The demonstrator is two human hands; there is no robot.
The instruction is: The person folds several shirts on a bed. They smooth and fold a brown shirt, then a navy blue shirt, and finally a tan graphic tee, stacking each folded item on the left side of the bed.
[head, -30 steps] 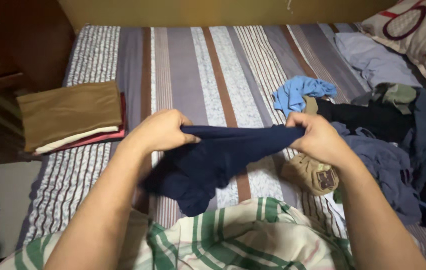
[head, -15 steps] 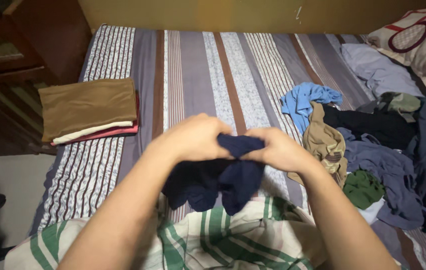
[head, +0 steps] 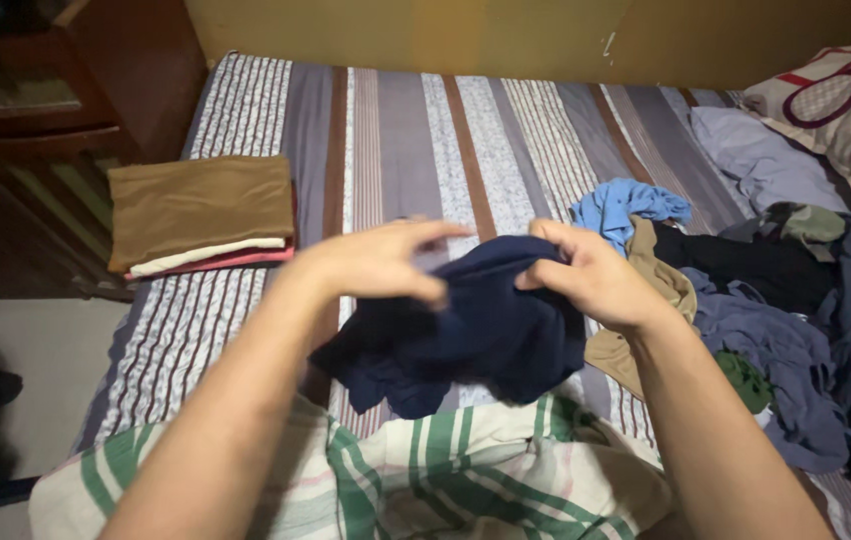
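Both of my hands are on a navy blue garment [head: 476,335] held bunched over the striped bed sheet [head: 396,140]. My right hand [head: 586,275] grips its upper right edge with curled fingers. Over the garment's upper left part, my left hand [head: 376,262] has its fingers stretched out to the right, and its thumb touches the cloth. The garment hangs down in folds towards a green and white striped cloth [head: 446,470] in front of me.
A stack of folded clothes [head: 201,210], brown on top with white and red below, lies at the bed's left edge. A pile of loose clothes [head: 776,300] fills the right side, including a light blue piece [head: 626,205]. A pillow [head: 836,105] sits far right, and dark wooden furniture [head: 36,100] stands to the left.
The garment was stretched wide between my hands, then my hands came together and bunched it. Now my left hand's fingers have loosened and reach across its top.
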